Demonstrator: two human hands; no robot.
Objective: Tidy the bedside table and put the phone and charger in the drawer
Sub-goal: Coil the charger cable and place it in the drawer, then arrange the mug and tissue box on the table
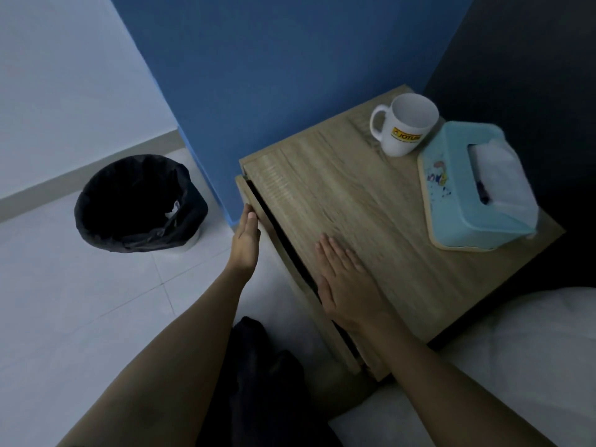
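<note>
The wooden bedside table [371,201] stands against a blue wall. Its top drawer [277,240] is out by only a narrow dark gap; what lies inside is hidden. My left hand [246,243] presses flat against the drawer front, fingers straight and together. My right hand [342,279] lies palm down on the table top near its front edge, fingers spread, holding nothing. A white mug [404,127] and a light blue tissue box [474,185] stand at the back right of the top. No phone or charger is in sight.
A bin lined with a black bag [138,204] stands on the white tiled floor to the left of the table. White bedding [522,356] lies at the lower right, touching the table's side. Dark cloth [258,366] lies below the drawer, between my arms.
</note>
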